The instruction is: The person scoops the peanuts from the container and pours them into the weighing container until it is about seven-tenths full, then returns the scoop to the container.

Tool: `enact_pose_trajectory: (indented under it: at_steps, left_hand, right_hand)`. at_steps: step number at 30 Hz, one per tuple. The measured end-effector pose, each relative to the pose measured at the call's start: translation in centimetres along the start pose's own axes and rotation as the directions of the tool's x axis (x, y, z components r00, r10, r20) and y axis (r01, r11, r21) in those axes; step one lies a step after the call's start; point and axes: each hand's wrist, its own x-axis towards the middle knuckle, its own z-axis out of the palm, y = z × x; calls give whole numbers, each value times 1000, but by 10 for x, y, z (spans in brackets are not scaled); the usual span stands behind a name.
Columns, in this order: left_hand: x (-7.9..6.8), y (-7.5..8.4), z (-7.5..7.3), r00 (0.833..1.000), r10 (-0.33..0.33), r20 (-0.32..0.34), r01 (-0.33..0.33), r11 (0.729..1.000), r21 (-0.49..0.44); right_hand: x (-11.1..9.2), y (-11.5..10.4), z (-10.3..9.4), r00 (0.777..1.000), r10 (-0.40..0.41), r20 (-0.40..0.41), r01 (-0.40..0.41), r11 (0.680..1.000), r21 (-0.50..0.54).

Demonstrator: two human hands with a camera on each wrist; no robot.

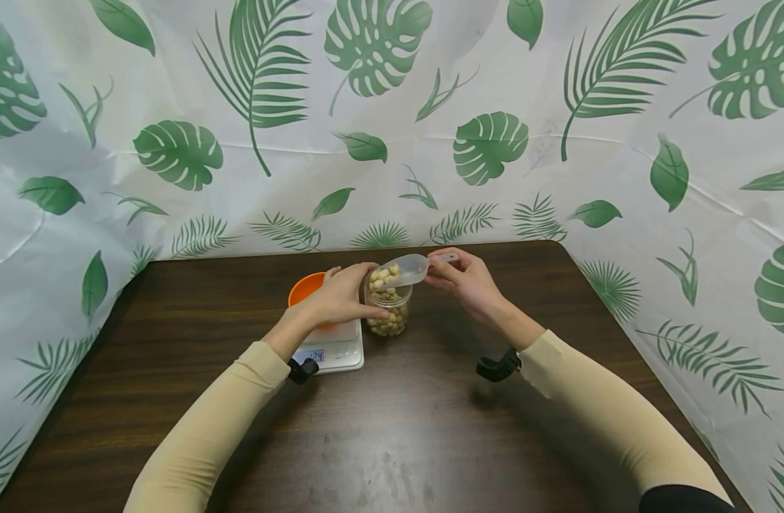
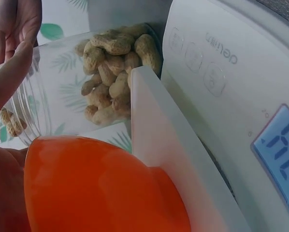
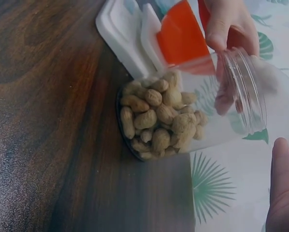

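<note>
In the head view, my left hand (image 1: 340, 293) grips a clear jar (image 1: 389, 302) near its rim, with fingers and thumb on either side. The jar stands upright beside a kitchen scale; peanuts (image 3: 159, 116) in their shells fill its lower part. My right hand (image 1: 466, 281) pinches the handle of a translucent scoop (image 1: 414, 268). More peanuts (image 1: 384, 276) lie in the scoop, which is over the jar's mouth and tilts down to the left. The right wrist view shows only part of the right hand (image 3: 285, 193), near the jar's opening.
An orange bowl (image 1: 304, 287) sits on the white scale (image 1: 343, 356), left of the jar and partly behind my left forearm. The scale's display (image 1: 313, 355) is lit. A dark wooden table (image 1: 392, 427) extends towards me; a leaf-patterned curtain (image 1: 417, 164) hangs behind it.
</note>
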Motion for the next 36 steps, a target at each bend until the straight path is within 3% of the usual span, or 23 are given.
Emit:
enact_pose_trajectory:
  at_steps: [10,26,31,36]
  left_hand:
    - [-12,-3,-7,999,-23,-43,23,1000,16]
    - [-37,-22,-23,991,-81,-102,79,997,-20]
    - [-49,-32,-30,989,-115,-88,110,992,-57]
    - [-61,-40,-40,987,-159,-31,156,985,-78]
  right_hand:
    - [2,-10,4,1000,-2,-3,2,997,82]
    - [15,-17,29,997,-52,62,48,997,67]
    - [19,-15,36,998,-35,59,31,998,61]
    - [23,-14,41,998,-31,59,29,998,50]
